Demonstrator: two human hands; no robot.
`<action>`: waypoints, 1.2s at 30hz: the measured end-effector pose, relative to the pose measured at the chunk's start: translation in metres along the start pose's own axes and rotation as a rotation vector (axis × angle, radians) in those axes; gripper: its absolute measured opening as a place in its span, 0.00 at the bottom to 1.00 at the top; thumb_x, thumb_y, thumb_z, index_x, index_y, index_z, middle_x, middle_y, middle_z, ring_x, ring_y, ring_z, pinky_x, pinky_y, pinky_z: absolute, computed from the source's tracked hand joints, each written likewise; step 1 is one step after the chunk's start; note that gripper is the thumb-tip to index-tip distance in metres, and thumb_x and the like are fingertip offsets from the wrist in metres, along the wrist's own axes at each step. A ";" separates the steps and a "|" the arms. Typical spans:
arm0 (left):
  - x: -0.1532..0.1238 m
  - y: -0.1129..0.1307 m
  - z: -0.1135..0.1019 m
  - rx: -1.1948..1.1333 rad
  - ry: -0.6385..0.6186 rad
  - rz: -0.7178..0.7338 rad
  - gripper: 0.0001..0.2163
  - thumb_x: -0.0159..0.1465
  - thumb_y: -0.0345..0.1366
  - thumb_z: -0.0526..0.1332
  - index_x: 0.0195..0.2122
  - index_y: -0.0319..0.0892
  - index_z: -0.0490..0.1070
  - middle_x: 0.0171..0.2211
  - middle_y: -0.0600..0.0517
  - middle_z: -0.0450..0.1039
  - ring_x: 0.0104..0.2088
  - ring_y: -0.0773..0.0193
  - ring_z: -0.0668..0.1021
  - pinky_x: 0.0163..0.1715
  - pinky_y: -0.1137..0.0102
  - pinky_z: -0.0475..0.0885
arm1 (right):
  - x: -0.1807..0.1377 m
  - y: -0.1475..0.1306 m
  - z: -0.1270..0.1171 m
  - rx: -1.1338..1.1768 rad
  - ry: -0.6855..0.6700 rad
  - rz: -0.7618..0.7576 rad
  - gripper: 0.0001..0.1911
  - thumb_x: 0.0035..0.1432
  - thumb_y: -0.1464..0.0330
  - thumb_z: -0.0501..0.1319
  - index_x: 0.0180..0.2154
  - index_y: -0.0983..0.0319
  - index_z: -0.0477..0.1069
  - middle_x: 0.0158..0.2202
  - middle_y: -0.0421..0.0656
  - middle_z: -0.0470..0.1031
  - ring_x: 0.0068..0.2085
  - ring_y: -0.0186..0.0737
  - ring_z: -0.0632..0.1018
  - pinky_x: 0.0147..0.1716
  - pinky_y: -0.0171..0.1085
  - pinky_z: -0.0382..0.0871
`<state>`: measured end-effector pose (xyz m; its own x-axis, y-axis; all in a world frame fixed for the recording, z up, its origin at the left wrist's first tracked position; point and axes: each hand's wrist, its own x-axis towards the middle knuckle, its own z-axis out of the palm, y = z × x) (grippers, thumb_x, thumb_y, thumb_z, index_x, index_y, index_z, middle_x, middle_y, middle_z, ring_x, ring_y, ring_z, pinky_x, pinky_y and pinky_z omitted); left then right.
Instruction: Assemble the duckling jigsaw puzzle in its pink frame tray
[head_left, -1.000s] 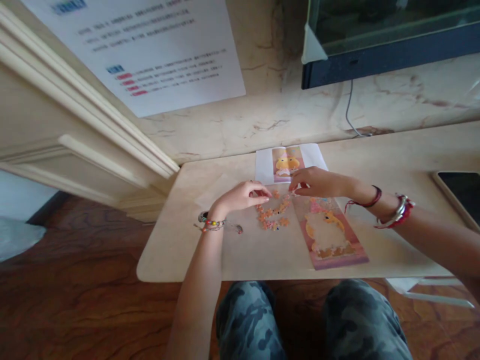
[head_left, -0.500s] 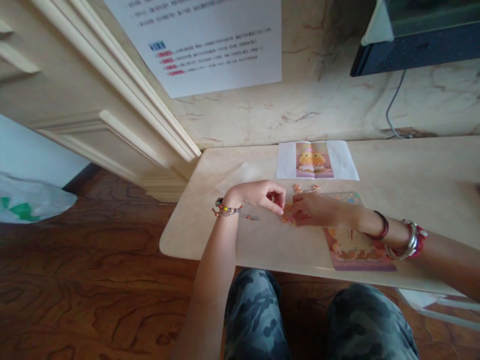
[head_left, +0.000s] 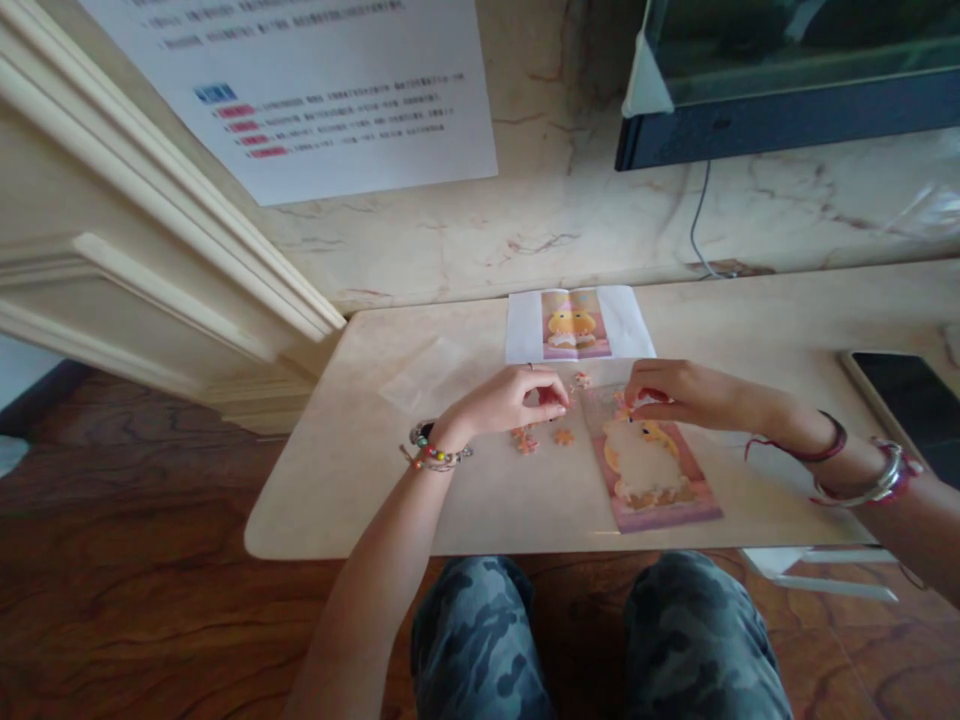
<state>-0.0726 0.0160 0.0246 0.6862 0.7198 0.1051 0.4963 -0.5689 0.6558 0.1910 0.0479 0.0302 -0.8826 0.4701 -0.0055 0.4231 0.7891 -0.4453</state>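
A partly assembled jigsaw puzzle with a yellow figure and a pink lower border lies on the table, a pale gap in its middle. Over its upper part is my right hand, thumb and fingers pinched together close to the surface; whatever they hold is too small to make out. To the left of the puzzle, my left hand hovers with its fingertips closed in a pinch, their content hidden. Loose puzzle pieces lie just below it, with a single orange piece beside them. More pieces sit behind its fingertips.
A folded reference sheet showing the yellow figure lies against the wall. Left of it is a clear plastic bag. A phone rests at the right beyond my forearm. A screen and a printed notice are above the table.
My right hand has moved away from my left hand, over to the puzzle's upper part, uncovering loose pieces and more of the puzzle. My view has shifted right, bringing the phone into sight.
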 end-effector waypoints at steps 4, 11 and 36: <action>0.012 0.006 0.021 0.252 0.164 0.159 0.07 0.62 0.33 0.54 0.38 0.40 0.69 0.38 0.49 0.70 0.39 0.67 0.72 0.42 0.69 0.67 | -0.015 0.016 -0.008 0.035 -0.015 0.003 0.11 0.59 0.63 0.52 0.35 0.64 0.67 0.33 0.44 0.68 0.34 0.34 0.71 0.35 0.33 0.63; 0.013 0.006 0.029 0.384 0.020 0.256 0.09 0.61 0.35 0.55 0.42 0.43 0.70 0.45 0.51 0.70 0.46 0.65 0.70 0.49 0.65 0.65 | -0.021 0.022 -0.003 0.143 -0.061 0.001 0.10 0.58 0.65 0.52 0.35 0.63 0.69 0.32 0.43 0.67 0.31 0.32 0.70 0.31 0.32 0.63; 0.011 0.006 0.031 0.415 -0.034 0.216 0.10 0.59 0.34 0.57 0.41 0.44 0.71 0.47 0.49 0.69 0.50 0.60 0.68 0.49 0.60 0.63 | -0.004 -0.005 0.030 -0.208 0.111 -0.063 0.11 0.60 0.68 0.50 0.35 0.64 0.70 0.33 0.46 0.70 0.32 0.35 0.72 0.32 0.34 0.66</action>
<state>-0.0455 0.0077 0.0062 0.8111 0.5574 0.1771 0.5057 -0.8205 0.2664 0.1859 0.0304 0.0059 -0.8854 0.4489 0.1203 0.4110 0.8772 -0.2480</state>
